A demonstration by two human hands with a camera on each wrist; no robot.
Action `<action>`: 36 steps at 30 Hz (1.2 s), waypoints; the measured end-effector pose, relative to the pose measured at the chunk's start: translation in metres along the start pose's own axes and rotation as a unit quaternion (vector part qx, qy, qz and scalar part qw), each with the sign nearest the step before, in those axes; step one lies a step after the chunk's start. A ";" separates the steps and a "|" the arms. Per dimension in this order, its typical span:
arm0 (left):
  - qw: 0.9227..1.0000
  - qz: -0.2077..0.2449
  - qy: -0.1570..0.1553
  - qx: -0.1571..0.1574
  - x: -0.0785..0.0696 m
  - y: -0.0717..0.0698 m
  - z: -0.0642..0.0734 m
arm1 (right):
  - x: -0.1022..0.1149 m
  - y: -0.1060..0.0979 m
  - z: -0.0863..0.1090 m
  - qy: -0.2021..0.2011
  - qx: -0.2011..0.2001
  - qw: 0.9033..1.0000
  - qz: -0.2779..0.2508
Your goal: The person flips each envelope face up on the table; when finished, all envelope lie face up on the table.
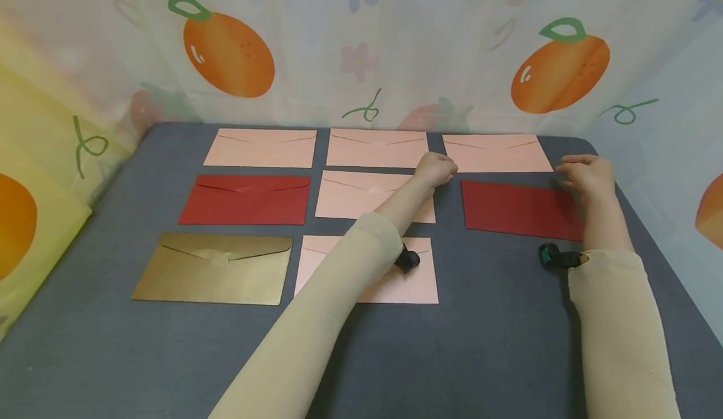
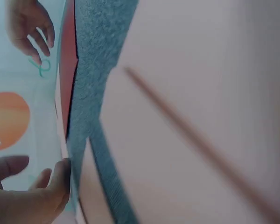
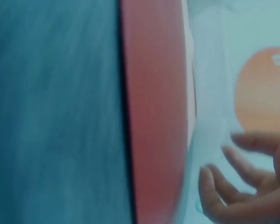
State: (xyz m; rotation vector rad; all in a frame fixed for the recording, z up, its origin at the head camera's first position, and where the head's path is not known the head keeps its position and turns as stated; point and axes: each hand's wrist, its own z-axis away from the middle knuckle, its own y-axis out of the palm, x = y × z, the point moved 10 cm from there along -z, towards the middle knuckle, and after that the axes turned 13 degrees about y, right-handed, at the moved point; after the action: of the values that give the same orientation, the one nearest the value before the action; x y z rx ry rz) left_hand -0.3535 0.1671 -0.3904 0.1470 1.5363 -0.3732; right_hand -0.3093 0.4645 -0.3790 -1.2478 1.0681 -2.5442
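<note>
My left hand [image 1: 436, 169] is over the gap between the back-middle pink envelope [image 1: 375, 148] and the back-right pink envelope [image 1: 497, 153]. In the left wrist view its thumb and fingers stand apart with nothing between them. My right hand [image 1: 590, 174] hovers near the right end of a red envelope [image 1: 519, 209], which lies slightly askew with its plain side up. Loosely bent, spread fingers [image 3: 212, 186] show in the right wrist view, holding nothing. My left forearm hides part of the middle pink envelope [image 1: 350, 196] and of the front pink envelope [image 1: 415, 287].
Another pink envelope [image 1: 260, 148] lies at back left, with a red envelope [image 1: 245, 199] and a gold envelope [image 1: 214, 268] in front of it. All lie on a dark grey table [image 1: 480, 356]. A fruit-patterned curtain [image 1: 429, 42] hangs along the far edge.
</note>
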 end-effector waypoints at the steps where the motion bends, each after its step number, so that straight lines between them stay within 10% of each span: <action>1: 1.000 -0.001 0.001 0.014 -0.002 0.003 0.001 | 0.000 -0.001 0.003 -0.022 0.010 0.999 0.023; 10: 0.990 0.016 -0.036 0.135 -0.012 0.021 0.022 | -0.020 -0.013 0.014 -0.151 0.122 0.973 0.129; 19: 0.981 0.068 -0.101 0.150 0.004 0.018 0.032 | -0.050 -0.019 0.013 -0.138 0.198 0.957 0.161; 36: 0.974 0.080 -0.091 0.193 0.002 0.033 0.048 | -0.052 -0.012 0.012 -0.086 0.148 0.956 0.240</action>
State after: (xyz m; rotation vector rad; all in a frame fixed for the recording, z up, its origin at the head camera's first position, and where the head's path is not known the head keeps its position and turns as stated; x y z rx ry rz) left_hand -0.2978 0.1824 -0.3953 0.5248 1.2488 -0.5398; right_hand -0.2640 0.4866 -0.3999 -0.9654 0.7943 -2.0888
